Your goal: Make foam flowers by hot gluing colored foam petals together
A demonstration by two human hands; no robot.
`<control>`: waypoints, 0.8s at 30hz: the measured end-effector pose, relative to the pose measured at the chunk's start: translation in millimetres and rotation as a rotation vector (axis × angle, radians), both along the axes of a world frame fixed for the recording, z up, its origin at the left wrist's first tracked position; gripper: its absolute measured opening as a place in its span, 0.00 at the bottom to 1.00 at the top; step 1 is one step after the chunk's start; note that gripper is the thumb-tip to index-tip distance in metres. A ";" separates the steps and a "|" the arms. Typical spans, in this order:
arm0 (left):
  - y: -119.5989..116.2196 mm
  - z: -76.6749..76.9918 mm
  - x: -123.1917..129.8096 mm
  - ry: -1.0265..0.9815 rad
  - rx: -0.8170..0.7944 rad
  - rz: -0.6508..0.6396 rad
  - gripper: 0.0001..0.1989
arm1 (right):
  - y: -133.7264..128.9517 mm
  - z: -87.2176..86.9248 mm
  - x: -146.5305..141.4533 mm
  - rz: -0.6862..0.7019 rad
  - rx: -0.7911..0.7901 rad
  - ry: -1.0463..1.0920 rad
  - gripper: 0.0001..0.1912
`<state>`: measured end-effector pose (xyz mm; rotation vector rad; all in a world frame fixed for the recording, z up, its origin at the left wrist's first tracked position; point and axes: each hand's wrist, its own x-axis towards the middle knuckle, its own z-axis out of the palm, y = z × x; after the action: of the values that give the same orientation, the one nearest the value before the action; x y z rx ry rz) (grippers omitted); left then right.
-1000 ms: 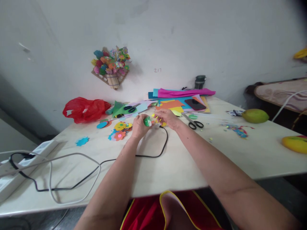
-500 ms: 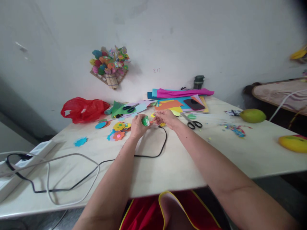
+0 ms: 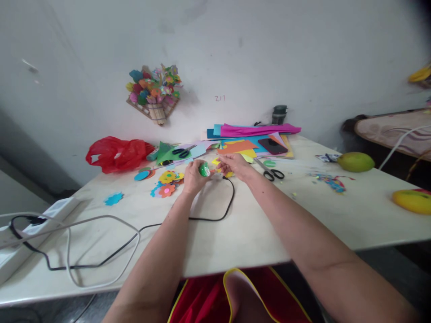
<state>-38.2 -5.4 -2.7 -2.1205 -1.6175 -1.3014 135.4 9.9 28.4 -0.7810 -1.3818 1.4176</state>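
Observation:
Near the middle of the table my left hand [image 3: 194, 178] is closed round a small green object with a white, shiny end [image 3: 204, 169]; its kind is too small to make out. Facing it, my right hand [image 3: 234, 166] has its fingers bent together in a pinch just right of the green object. Whatever lies between those fingertips is too small to name. Cut paper flowers [image 3: 167, 190] in orange, yellow and blue lie left of my left hand. Black-handled scissors [image 3: 273, 174] rest beyond my right wrist.
A black cable [image 3: 215, 220] loops under my left forearm toward a white power strip [image 3: 50, 220]. A red plastic bag [image 3: 117, 154] sits at the back left. Coloured sheets [image 3: 242, 147] with a phone [image 3: 272, 146] lie at the back; a green mango [image 3: 356, 162] is at right.
My right fingertips have shifted very slightly away from the green object. My left hand keeps its hold and place.

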 end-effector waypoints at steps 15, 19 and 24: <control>-2.2 4.1 0.3 0.008 0.013 -0.044 0.20 | -2.8 -0.1 -10.8 0.085 0.162 -0.020 0.12; -4.4 5.5 1.1 0.005 0.014 -0.058 0.18 | -8.9 3.7 -14.6 0.052 0.254 -0.129 0.09; -3.4 4.6 0.1 0.052 0.025 -0.055 0.17 | -11.1 3.0 -19.3 -0.051 0.399 -0.307 0.06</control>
<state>-38.1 -8.8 1.9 -2.1790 -1.5252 -1.2651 116.1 -1.2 31.5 -0.7811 -1.7961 0.9620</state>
